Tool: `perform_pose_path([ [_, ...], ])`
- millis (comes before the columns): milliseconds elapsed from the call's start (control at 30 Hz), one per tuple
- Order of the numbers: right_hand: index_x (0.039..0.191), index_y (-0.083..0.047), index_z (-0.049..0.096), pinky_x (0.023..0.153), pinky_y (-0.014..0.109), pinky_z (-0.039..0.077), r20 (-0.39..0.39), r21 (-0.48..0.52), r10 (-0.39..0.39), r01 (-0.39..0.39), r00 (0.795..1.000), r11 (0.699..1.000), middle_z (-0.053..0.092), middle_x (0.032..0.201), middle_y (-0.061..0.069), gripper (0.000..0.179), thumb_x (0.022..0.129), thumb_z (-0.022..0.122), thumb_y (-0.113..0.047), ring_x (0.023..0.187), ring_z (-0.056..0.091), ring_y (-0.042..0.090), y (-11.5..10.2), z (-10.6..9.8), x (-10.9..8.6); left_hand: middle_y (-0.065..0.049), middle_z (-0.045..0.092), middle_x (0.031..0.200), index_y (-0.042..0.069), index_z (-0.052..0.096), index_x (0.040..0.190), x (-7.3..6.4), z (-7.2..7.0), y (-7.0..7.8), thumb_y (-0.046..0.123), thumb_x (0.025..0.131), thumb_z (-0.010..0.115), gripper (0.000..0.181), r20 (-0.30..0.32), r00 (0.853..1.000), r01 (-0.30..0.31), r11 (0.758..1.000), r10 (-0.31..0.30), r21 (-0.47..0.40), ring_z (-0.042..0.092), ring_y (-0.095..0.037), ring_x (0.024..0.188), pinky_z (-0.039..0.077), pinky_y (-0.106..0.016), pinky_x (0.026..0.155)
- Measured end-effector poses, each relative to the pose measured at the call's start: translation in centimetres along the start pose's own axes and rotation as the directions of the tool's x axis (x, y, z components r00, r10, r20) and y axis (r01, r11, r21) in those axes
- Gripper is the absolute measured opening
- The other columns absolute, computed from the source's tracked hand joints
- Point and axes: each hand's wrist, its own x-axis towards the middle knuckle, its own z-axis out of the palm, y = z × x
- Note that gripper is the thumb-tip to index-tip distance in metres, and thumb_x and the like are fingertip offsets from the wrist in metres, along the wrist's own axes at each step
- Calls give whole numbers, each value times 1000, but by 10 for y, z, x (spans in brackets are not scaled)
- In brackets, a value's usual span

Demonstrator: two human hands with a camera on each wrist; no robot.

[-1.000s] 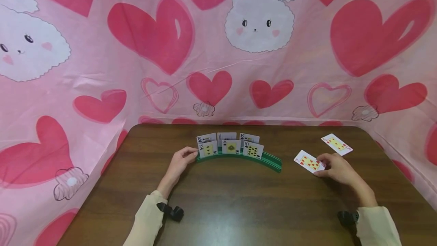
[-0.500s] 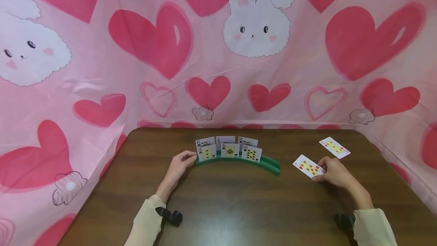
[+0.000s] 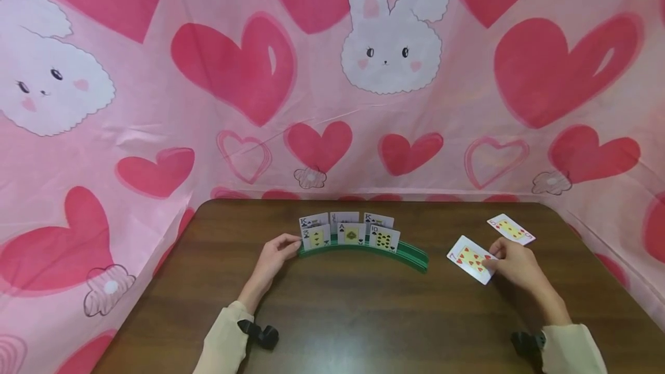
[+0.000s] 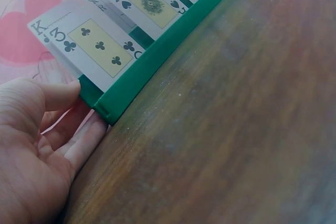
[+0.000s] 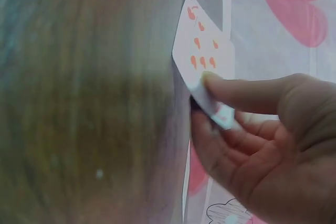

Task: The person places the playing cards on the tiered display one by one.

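A curved green card holder (image 3: 413, 255) stands on the table with two rows of upright playing cards. A three of clubs (image 3: 316, 238), an ace of spades (image 3: 351, 234) and a ten of spades (image 3: 384, 239) make up the front row; kings show behind. My left hand (image 3: 277, 255) grips the holder's left end, thumb (image 4: 60, 94) on the near top, other fingers partly hidden behind and below. My right hand (image 3: 516, 264) pinches a seven of hearts (image 3: 470, 258) at its right end, thumb (image 5: 247, 94) on the face, fingers underneath. The card is tilted.
Past my right hand a red diamond card (image 3: 511, 228) lies face up on the brown wooden table (image 3: 363, 316). Pink cloth (image 3: 312, 103) with hearts and rabbits hangs behind the table and along its sides. The holder's right end bears no cards.
My right thumb has moved from the card's near edge onto its face, and the seven of hearts has lifted and tilted. My left hand stays on the holder. The head view has shifted slightly.
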Motion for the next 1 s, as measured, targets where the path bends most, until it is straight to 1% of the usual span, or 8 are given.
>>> perform_pose_path([
  [200, 84, 1, 55, 49, 25, 42, -46, 137, 52, -46, 998, 990, 58, 70, 7, 28, 70, 73, -16, 55, 51, 11, 1, -4, -1, -11, 59, 105, 2, 61, 103, 0, 2, -1, 17, 87, 57, 22, 11, 1000, -7, 1000, 7, -15, 56, -20, 92, 47, -33, 81],
  [433, 98, 10, 50, 49, 28, 48, -47, 345, 112, -89, 993, 934, 57, 76, 11, 30, 77, 64, -5, 56, 53, 9, -3, -7, 1, -9, 61, 102, 5, 63, 99, 11, 1, -21, 24, 83, 62, 25, -27, 1000, -16, 999, 15, -38, 57, -18, 89, 48, -31, 78],
  [567, 96, 8, 50, 51, 32, 50, -26, 452, 199, -166, 980, 876, 56, 73, 1, 32, 82, 63, -17, 58, 55, 10, -6, -14, 4, -11, 60, 102, 2, 62, 100, 7, 1, -9, 19, 85, 60, 23, -23, 1000, -17, 1000, 16, -23, 57, -20, 90, 48, -33, 80],
  [667, 93, 1, 53, 51, 33, 50, -27, 548, 274, -215, 961, 808, 59, 71, -5, 38, 77, 68, -30, 60, 58, 11, 18, -8, 16, -12, 60, 104, 1, 61, 102, 2, 1, 4, 15, 86, 57, 22, -11, 1000, 1, 1000, -1, -6, 56, -22, 91, 47, -35, 82],
  [733, 91, -2, 55, 50, 31, 50, -65, 608, 286, -189, 956, 771, 62, 70, -6, 39, 73, 71, -33, 60, 60, 11, 42, 0, 26, -12, 60, 103, 1, 61, 102, 2, 0, 4, 15, 86, 57, 22, -12, 1000, -2, 1000, 2, 2, 57, -22, 91, 47, -34, 81],
  [833, 88, -3, 59, 49, 27, 50, -148, 666, 279, -113, 949, 737, 64, 69, -5, 36, 70, 74, -31, 58, 60, 10, 68, 10, 38, -12, 60, 103, 1, 61, 102, 4, 0, 1, 15, 86, 58, 22, -16, 1000, -3, 1000, 3, 0, 57, -21, 90, 47, -33, 81],
  [933, 85, -3, 61, 48, 26, 50, -191, 691, 268, -64, 945, 720, 65, 69, -4, 29, 70, 75, -24, 57, 60, 8, 66, 6, 38, -12, 60, 103, 2, 62, 101, 8, -1, -9, 17, 85, 59, 23, -18, 1000, 1, 1000, -1, -13, 57, -20, 90, 47, -33, 81],
  [1000, 84, -4, 62, 50, 26, 50, -189, 685, 250, -55, 950, 726, 65, 70, -3, 24, 72, 74, -22, 59, 60, 8, 51, -4, 32, -11, 60, 103, 3, 62, 101, 11, -2, -16, 19, 84, 60, 23, -24, 1000, 6, 1000, -6, -22, 57, -20, 90, 47, -33, 80],
])
